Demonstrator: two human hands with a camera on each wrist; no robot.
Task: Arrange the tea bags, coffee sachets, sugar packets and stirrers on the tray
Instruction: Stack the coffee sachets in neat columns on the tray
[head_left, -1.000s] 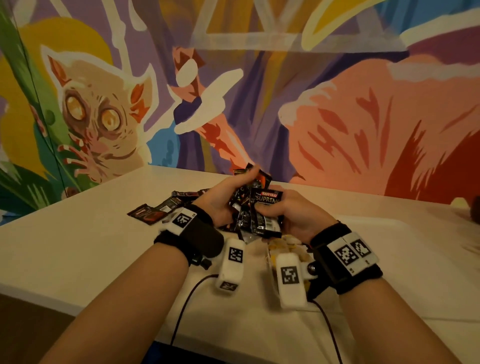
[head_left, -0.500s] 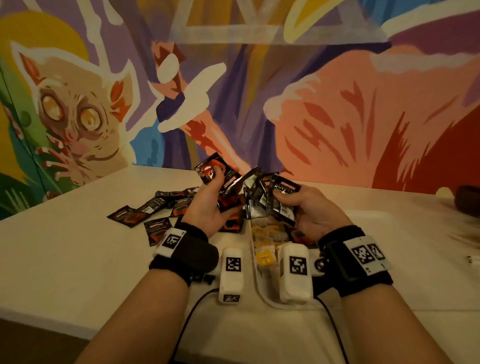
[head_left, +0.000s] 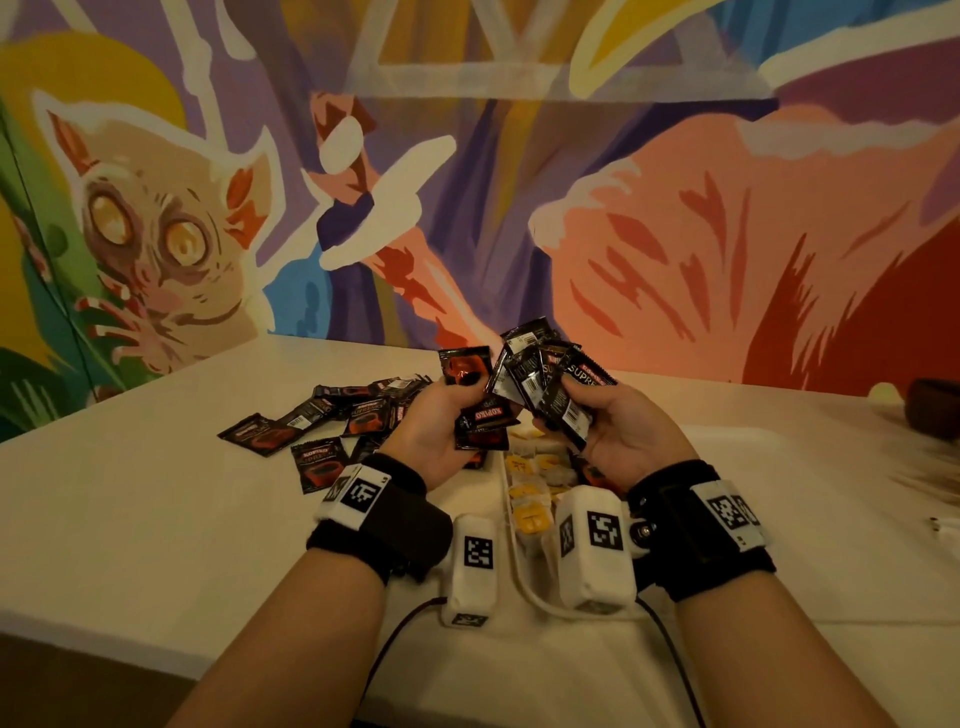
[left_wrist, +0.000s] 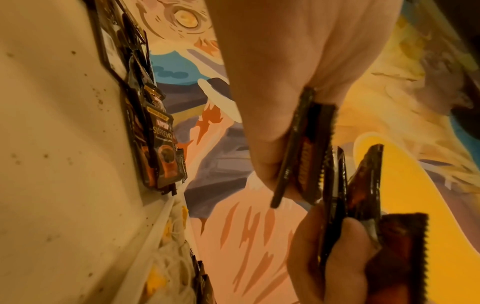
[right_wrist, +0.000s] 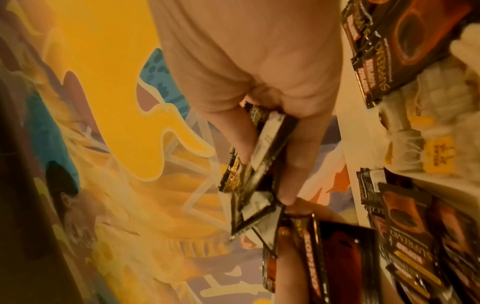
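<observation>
Both hands are raised above the table near its middle. My left hand (head_left: 441, 415) holds a few black-and-orange coffee sachets (head_left: 480, 410), one pinched upright under the thumb. My right hand (head_left: 597, 421) grips a fanned bunch of coffee sachets (head_left: 545, 379). In the wrist views, the left hand's sachets (left_wrist: 306, 152) and the right hand's bunch (right_wrist: 259, 168) sit between thumb and fingers. More loose sachets (head_left: 332, 421) lie scattered on the table to the left. Under my hands the white tray (head_left: 737, 441) holds tea bags with yellow tags (head_left: 530, 499).
The white table (head_left: 130, 519) runs up to a painted mural wall. A dark object (head_left: 935, 410) sits at the far right edge, with a small white item (head_left: 943, 527) in front of it. Cables run from the wrist cameras toward the near table edge.
Both hands have lifted off the table with the sachets and drawn apart. The one joint bunch is now split, a fan in the right hand and a few in the left.
</observation>
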